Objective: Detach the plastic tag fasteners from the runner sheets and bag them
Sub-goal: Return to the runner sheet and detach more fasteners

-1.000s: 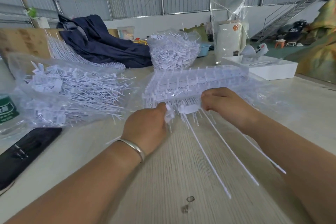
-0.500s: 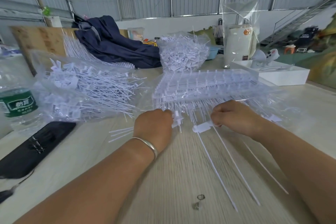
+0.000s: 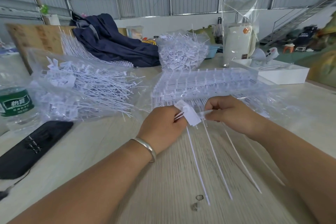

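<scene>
Left hand (image 3: 161,125) now nearer, gripping fasteners (image 3: 190,116) | bottle (image 3: 15,102) label unreadable

Two hands: left hand (image 3: 162,125), right hand (image 3: 229,113). Two filled fastener bags: (image 3: 81,92), (image 3: 181,53). One runner sheet stack (image 3: 205,85). One water bottle (image 3: 15,102). One phone (image 3: 34,144). One bracelet (image 3: 148,148).

Far out beyond the left hand (image 3: 161,125), a water bottle (image 3: 15,96) carries a green label (image 3: 17,104) with white Chinese characters — seemingly 怡寶 — smaller print beneath unreadable.
</scene>
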### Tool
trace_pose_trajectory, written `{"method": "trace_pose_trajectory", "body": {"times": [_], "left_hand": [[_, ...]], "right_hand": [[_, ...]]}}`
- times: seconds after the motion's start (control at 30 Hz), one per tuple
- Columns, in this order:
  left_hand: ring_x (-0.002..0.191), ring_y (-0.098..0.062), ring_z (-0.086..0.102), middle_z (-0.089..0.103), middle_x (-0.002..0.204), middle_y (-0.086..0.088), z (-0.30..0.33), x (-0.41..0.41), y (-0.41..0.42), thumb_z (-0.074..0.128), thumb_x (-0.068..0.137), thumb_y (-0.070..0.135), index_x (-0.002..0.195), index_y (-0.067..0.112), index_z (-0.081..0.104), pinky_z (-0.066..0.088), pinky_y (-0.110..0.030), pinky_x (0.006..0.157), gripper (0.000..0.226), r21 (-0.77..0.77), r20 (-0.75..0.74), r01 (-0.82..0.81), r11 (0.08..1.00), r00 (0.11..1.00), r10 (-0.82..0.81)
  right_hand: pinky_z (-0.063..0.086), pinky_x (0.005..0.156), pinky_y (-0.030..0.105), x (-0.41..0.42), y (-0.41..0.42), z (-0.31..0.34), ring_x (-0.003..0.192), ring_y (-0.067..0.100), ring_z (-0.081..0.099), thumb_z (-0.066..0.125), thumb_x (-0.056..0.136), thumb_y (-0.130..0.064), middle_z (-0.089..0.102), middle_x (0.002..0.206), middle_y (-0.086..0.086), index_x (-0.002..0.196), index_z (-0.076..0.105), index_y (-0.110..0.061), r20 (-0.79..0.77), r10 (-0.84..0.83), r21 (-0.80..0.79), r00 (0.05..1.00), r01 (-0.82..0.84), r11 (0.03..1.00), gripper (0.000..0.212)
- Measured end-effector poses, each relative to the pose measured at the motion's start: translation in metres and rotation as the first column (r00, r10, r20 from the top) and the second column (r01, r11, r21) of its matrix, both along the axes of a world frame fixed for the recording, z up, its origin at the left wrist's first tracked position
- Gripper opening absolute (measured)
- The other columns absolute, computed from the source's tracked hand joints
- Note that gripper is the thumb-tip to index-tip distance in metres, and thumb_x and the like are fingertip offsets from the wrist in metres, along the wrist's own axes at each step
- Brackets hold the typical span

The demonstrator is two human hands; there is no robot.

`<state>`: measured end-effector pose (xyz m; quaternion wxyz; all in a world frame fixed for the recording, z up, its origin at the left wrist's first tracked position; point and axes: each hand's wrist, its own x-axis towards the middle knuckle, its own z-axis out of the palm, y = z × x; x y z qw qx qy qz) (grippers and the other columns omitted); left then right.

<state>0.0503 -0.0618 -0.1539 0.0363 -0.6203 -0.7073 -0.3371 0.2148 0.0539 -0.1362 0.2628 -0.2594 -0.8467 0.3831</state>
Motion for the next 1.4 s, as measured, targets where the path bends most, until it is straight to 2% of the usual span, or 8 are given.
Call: {"method": "trace_pose_trajectory", "body": {"times": [0.17, 0.33, 0.4, 0.53, 0.73, 1.03, 1.27, 1.4], "left_hand": [[0.045, -0.006, 0.030, 0.034, 0.043, 0.011, 0.000, -0.016, 0.002, 0.067, 0.085, 0.029, 0.049, 0.022, 0.034, 0.025, -0.018, 0.046, 0.049, 0.036, 0.207, 0.017, 0.999, 0.978, -0.024], [0.042, -0.005, 0.030, 0.038, 0.047, 0.008, 0.002, -0.025, 0.002, 0.065, 0.089, 0.029, 0.053, 0.009, 0.049, 0.024, -0.015, 0.042, 0.045, 0.046, 0.413, -0.062, 0.997, 0.910, 0.038], [0.039, -0.008, 0.031, 0.040, 0.047, 0.006, 0.008, -0.024, 0.001, 0.066, 0.089, 0.026, 0.052, 0.017, 0.050, 0.024, -0.016, 0.038, 0.041, 0.081, 0.638, -0.038, 0.996, 0.769, -0.022], [0.036, -0.005, 0.023, 0.042, 0.057, 0.005, 0.023, -0.020, -0.005, 0.068, 0.079, 0.022, 0.062, 0.019, 0.051, 0.014, -0.015, 0.033, 0.024, 0.162, 0.924, 0.169, 0.972, 0.321, -0.210], [0.033, -0.001, 0.024, 0.037, 0.059, 0.009, 0.025, -0.012, -0.008, 0.062, 0.077, 0.024, 0.071, 0.017, 0.049, 0.013, -0.013, 0.029, 0.015, 0.191, 0.975, 0.386, 0.902, 0.032, -0.220], [0.035, -0.002, 0.020, 0.027, 0.058, 0.009, 0.017, -0.009, -0.004, 0.063, 0.076, 0.024, 0.072, 0.020, 0.042, 0.008, -0.015, 0.033, 0.022, 0.166, 0.981, 0.327, 0.931, 0.040, -0.189], [0.041, -0.002, 0.016, 0.014, 0.067, 0.005, 0.013, -0.002, -0.005, 0.071, 0.080, 0.024, 0.074, 0.019, 0.042, 0.013, -0.014, 0.033, 0.030, 0.260, 0.960, 0.412, 0.873, -0.015, -0.279], [0.037, 0.001, 0.022, 0.025, 0.055, 0.009, 0.010, 0.005, -0.006, 0.066, 0.082, 0.032, 0.090, 0.014, 0.052, 0.019, -0.012, 0.031, 0.024, 0.222, 0.970, 0.486, 0.845, -0.026, -0.240]], "right_hand": [[0.036, 0.064, 0.024, -0.001, 0.004, -0.004, 0.062, 0.004, 0.049, 0.071, 0.085, -0.022, 0.055, 0.065, -0.010, 0.071, 0.063, -0.024, 0.081, -0.055, 0.195, 0.995, 0.038, 0.980, 0.017], [0.031, 0.055, 0.013, 0.003, 0.005, -0.001, 0.054, -0.009, 0.048, 0.073, 0.083, -0.034, 0.052, 0.055, -0.027, 0.068, 0.060, -0.024, 0.055, -0.117, 0.230, 0.992, 0.101, 0.968, 0.022], [0.032, 0.053, 0.011, 0.003, 0.002, 0.001, 0.050, -0.002, 0.044, 0.072, 0.084, -0.034, 0.050, 0.054, -0.020, 0.070, 0.061, -0.022, -0.007, -0.093, 0.175, 0.996, 0.093, 0.980, 0.022], [0.034, 0.066, 0.021, 0.005, -0.006, 0.009, 0.063, 0.011, 0.042, 0.069, 0.078, -0.048, 0.047, 0.067, 0.001, 0.078, 0.067, -0.008, -0.199, -0.033, -0.044, 0.979, 0.025, 0.999, 0.039], [0.037, 0.063, 0.011, 0.006, -0.008, 0.015, 0.063, 0.013, 0.041, 0.065, 0.073, -0.056, 0.042, 0.066, 0.005, 0.076, 0.068, -0.005, -0.329, -0.021, -0.120, 0.944, -0.020, 0.993, 0.052], [0.038, 0.060, 0.016, 0.002, -0.005, 0.007, 0.058, 0.011, 0.044, 0.065, 0.089, -0.025, 0.048, 0.058, -0.004, 0.081, 0.070, -0.005, -0.311, 0.035, -0.197, 0.950, -0.100, 0.975, 0.023], [0.034, 0.051, 0.009, 0.002, -0.014, 0.010, 0.053, 0.006, 0.040, 0.071, 0.069, -0.048, 0.047, 0.055, -0.004, 0.076, 0.074, -0.010, -0.249, 0.052, -0.257, 0.967, -0.118, 0.959, 0.039], [0.033, 0.049, 0.009, -0.003, -0.021, 0.005, 0.051, 0.006, 0.038, 0.071, 0.062, -0.054, 0.046, 0.055, -0.002, 0.072, 0.073, -0.019, -0.247, 0.141, -0.270, 0.959, -0.208, 0.940, 0.037]]}}
